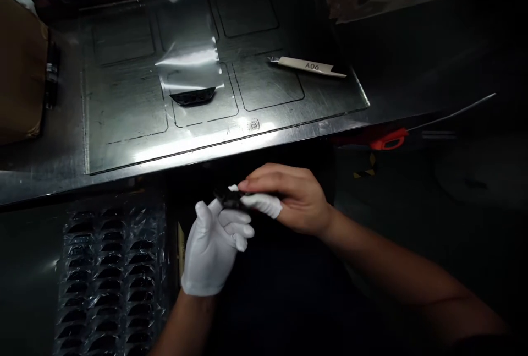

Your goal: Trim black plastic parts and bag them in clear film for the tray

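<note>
My right hand (299, 199) is bare except for a white cover on one finger. It pinches a small black part (229, 197) in front of the table edge; the part is dark and blurred. My left hand (212, 251), in a white glove, is palm up just below the part, thumb apart and fingers loosely bent. Its fingertips are close to the part, but whether they touch it I cannot tell. On the table lies a similar-looking black trapezoid piece (193, 97), near a clear plastic film (190, 59).
A clear sheet with drawn rectangles covers the metal table (124, 155). A cutter marked A06 (311, 66) lies on it. To the lower left stands a clear tray (160, 268) of several black parts. A cardboard box (20, 70) is left; a red-handled tool (388, 140) is right.
</note>
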`<state>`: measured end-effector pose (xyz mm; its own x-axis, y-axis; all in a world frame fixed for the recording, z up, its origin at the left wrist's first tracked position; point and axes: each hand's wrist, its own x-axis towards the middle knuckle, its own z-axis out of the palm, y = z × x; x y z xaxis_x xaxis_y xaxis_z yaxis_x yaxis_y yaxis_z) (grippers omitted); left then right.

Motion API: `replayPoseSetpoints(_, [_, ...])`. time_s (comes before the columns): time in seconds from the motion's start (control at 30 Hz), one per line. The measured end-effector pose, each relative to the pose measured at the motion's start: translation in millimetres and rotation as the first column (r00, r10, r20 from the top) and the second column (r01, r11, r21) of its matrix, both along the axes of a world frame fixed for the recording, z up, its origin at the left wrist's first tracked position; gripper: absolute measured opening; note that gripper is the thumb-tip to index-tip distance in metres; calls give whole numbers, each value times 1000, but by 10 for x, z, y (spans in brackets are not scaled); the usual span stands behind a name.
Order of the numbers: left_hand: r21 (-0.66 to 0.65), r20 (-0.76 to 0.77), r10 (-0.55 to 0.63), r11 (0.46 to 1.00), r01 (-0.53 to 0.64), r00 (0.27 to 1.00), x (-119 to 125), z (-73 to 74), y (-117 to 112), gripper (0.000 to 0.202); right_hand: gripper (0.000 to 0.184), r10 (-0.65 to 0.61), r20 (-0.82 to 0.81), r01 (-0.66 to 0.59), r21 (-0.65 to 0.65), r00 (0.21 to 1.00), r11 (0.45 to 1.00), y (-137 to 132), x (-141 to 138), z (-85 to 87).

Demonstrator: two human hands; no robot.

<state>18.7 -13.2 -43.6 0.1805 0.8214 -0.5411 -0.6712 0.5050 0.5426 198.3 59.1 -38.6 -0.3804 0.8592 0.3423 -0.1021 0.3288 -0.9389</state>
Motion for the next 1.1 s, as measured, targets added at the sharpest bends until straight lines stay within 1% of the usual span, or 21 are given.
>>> replayPoseSetpoints(0.07, [37,49,11,999,-13,999,-40,17,-29,53,19,46,124,-86,341,991,936,71,24,1])
replayPoseSetpoints(0.1, [68,66,8,998,-13,998,-54,34,-39,49,20,58,176,-130,429,983,894,100,38,-4])
replayPoseSetpoints(0.17, [125,83,-11,992,0,996,-68,68,-49,40,23,44,236,-161,505,971,848,135,68,-18])
replayPoseSetpoints(0.27, [184,96,-43,983,25,994,-64,87,-45,35,23,73,251,-193,495,965,847,132,106,-22])
replayPoseSetpoints(0.33, [232,97,-45,972,21,994,-53,72,-41,36,28,175,192,-231,328,966,916,109,112,-2])
replayPoseSetpoints(0.4, [267,94,-48,964,22,994,-46,44,-41,36,34,268,87,-269,0,960,963,84,94,26])
replayPoseSetpoints(0.43, [274,93,-57,961,29,994,-46,29,-42,35,32,293,35,-283,-177,955,943,74,78,36])
replayPoseSetpoints(0.47, [273,89,-70,961,43,994,-49,15,-44,34,26,310,-13,-297,-330,951,896,67,59,41])
replayPoseSetpoints(0.53, [260,68,-94,963,73,993,-66,-8,-48,34,15,342,-88,-336,-521,936,784,63,23,29])
replayPoseSetpoints(0.63, [243,11,-114,964,109,993,-109,-36,-54,37,16,356,-172,-381,-627,919,680,74,-3,-20])
replayPoseSetpoints(0.73, [218,-57,-123,967,133,991,-145,-66,-50,37,23,354,-171,-372,-670,919,642,84,-8,-52])
replayPoseSetpoints(0.77, [200,-104,-109,971,128,989,-149,-76,-42,36,24,355,-119,-342,-654,927,675,85,-12,-52])
replayPoseSetpoints(0.8, [175,-176,-78,979,109,981,-149,-85,-29,37,23,346,-23,-290,-598,938,747,85,-19,-47])
replayPoseSetpoints(0.83, [145,-266,-36,986,77,963,-144,-88,-11,38,21,313,107,-227,-481,944,847,84,-30,-35])
replayPoseSetpoints(0.87, [115,-361,4,993,40,933,-137,-85,10,40,17,252,242,-175,-298,937,938,85,-45,-17])
replayPoseSetpoints(0.9, [87,-443,34,996,5,896,-130,-73,33,42,14,172,354,-152,-82,919,985,88,-64,9])
replayPoseSetpoints(0.93, [68,-502,51,997,-19,863,-127,-52,57,43,15,94,430,-159,118,898,980,96,-86,43])
replayPoseSetpoints(0.97, [56,-530,56,998,-30,846,-131,-23,80,42,18,45,475,-189,261,879,947,113,-113,86])
replayPoseSetpoints(1.0, [50,-527,50,998,-27,848,-147,9,104,41,21,33,507,-233,336,861,913,144,-145,135])
replayPoseSetpoints(1.03, [49,-500,32,999,-8,866,-181,40,131,41,23,54,537,-283,355,842,891,191,-183,189])
replayPoseSetpoints(1.1, [73,-394,-12,996,44,919,-316,90,195,45,19,159,580,-391,301,799,870,343,-296,311])
